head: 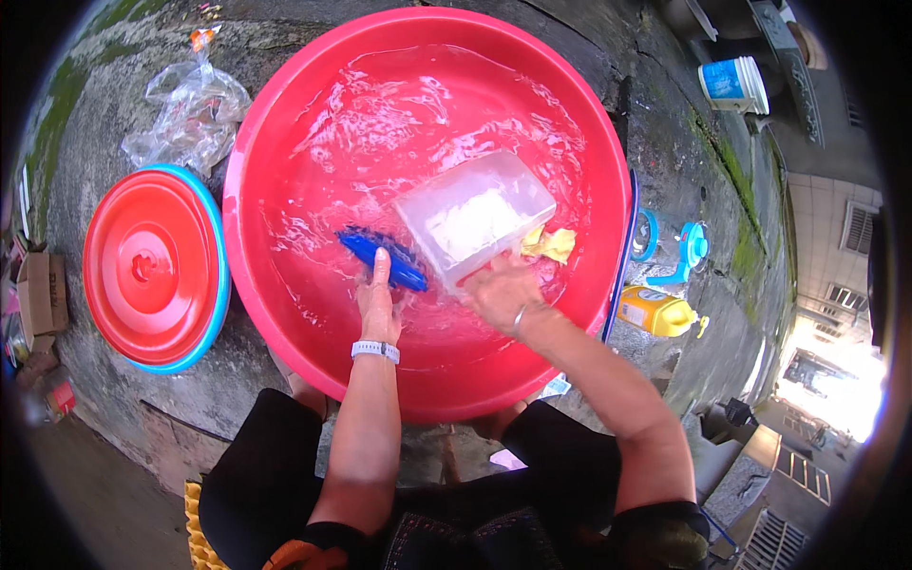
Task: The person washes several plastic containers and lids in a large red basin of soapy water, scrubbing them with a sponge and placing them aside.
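Note:
A large red plastic basin [249, 235] of water stands before me. My left hand [381, 299] grips a blue scrubbing brush [385, 260] by its back, thumb on top, dark bristles along the far side. A clear plastic box [484, 214] lies tilted in the water to the right of the brush. My right hand [502, 288] is at the box's near right side, its fingers partly hidden and blurred; whether they grip the box I cannot tell. A crumpled yellow cloth [552, 244] touches the box's right end.
Left of the basin lie a red round lid [153, 267] over a blue one and a clear plastic bag [196, 107]. On the right are a yellow detergent bottle [655, 311], a turquoise-lidded jug [687, 249] and a white bucket [734, 84]. A cardboard box [43, 296] stands far left.

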{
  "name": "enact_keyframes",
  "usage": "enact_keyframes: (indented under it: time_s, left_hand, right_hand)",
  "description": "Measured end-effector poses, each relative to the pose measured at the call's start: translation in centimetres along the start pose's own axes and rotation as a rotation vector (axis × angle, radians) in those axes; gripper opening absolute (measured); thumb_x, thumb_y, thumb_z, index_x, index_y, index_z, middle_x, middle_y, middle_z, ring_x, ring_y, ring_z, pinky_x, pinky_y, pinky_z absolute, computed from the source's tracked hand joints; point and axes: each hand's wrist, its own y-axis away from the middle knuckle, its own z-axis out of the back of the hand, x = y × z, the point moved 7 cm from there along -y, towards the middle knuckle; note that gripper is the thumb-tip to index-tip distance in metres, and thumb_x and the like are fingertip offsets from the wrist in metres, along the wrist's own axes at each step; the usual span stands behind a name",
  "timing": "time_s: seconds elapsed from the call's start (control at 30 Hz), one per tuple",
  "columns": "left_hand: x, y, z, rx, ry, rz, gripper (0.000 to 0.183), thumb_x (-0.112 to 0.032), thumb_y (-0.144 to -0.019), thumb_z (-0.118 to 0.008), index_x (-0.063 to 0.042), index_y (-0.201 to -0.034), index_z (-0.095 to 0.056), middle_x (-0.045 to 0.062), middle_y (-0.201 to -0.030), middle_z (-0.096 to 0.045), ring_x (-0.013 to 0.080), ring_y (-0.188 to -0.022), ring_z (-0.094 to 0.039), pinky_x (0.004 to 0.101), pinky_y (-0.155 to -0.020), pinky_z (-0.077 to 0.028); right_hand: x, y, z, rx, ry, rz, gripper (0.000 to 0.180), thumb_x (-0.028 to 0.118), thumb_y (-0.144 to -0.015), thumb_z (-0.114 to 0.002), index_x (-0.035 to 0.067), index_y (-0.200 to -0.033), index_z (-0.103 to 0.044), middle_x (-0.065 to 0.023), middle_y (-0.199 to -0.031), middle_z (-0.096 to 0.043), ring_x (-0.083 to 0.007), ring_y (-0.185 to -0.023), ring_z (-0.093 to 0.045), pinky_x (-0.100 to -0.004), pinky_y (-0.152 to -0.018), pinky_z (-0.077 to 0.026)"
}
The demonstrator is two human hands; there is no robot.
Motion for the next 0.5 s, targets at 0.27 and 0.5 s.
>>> enact_keyframes:
  time_s: [0.27,0.5]
  left_hand:
    - [1.1,-0.4,-0.5,-0.059,0.019,0.027,0.062,-0.033,-0.081,-0.083,-0.008,-0.128,-0.052,0.006,-0.114,-0.062,0.0164,-0.1,-0.06,0.0363,-0.081,-0.051]
    - [1.0,0.0,-0.2,-0.101,-0.01,-0.071,0.073,-0.03,-0.076,-0.087,-0.003,-0.133,-0.05,0.012,-0.125,-0.061,0.0219,-0.108,-0.061,0.0374,-0.094,-0.051]
  right_hand:
    - [-1.6,0.8,11.2,0.054,0.061,0.086,0.031,0.036,-0.096,-0.056,0.007,-0.102,-0.066,-0.0116,-0.101,-0.069,-0.0339,-0.109,-0.058,-0.0543,-0.092,-0.044]
    - [-0.6,4.0,14.6,0.288,0.335,-0.14,0.038,0.039,-0.095,-0.056,0.005,-0.107,-0.07,-0.0159,-0.104,-0.071,-0.036,-0.112,-0.06,-0.054,-0.095,-0.045]
